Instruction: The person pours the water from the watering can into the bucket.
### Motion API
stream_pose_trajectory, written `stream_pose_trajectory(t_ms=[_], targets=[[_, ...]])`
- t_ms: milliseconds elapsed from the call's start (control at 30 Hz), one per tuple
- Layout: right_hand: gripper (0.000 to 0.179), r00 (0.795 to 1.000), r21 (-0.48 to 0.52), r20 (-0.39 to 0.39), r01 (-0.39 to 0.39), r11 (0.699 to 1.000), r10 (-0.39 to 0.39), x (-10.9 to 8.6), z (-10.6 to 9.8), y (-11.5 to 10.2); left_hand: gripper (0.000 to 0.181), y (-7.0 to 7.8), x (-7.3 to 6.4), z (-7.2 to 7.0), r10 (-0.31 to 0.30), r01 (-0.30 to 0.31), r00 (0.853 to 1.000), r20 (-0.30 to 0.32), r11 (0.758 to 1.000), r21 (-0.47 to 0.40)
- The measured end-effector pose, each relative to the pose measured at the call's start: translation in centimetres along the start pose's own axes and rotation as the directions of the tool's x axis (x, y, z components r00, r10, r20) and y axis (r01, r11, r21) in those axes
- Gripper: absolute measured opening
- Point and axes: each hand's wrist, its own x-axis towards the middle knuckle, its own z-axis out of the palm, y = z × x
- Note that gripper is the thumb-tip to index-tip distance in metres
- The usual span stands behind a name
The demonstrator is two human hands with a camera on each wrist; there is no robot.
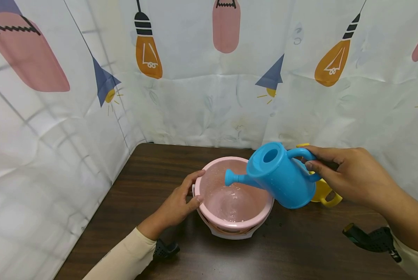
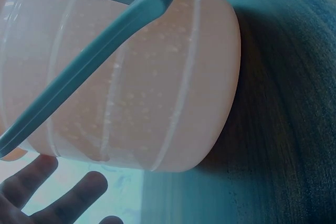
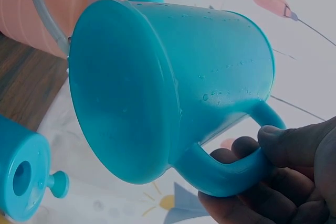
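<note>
A pink bucket (image 1: 237, 224) stands on the dark wooden table, with rippled water (image 1: 226, 202) inside. My left hand (image 1: 175, 202) touches its left rim with thumb and a finger spread apart; in the left wrist view the other fingers (image 2: 79, 198) extend straight beside the bucket's wall. My right hand (image 1: 352, 175) grips the handle of a light blue watering can (image 1: 282, 179). The can tilts left, its spout over the bucket's opening. Drops cling to the can's side in the right wrist view. A second blue watering can (image 3: 21, 177) stands behind the held one.
A yellow vessel with a handle (image 1: 329, 199) is partly hidden behind the held can. The bucket's pale carrying handle (image 2: 94, 61) hangs down its side. A patterned curtain (image 1: 195, 97) lines the table's (image 1: 160, 167) back and left edges.
</note>
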Motion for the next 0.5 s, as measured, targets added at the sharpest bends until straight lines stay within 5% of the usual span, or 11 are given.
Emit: stream_pose_trajectory(t_ms=[500], targets=[[0.047, 1.0, 0.013, -0.002, 0.0, 1.0, 0.0, 0.06, 0.04, 0.0, 0.065, 0.05, -0.07, -0.04, -0.001, 0.001, 1.0, 0.0, 1.0, -0.004]])
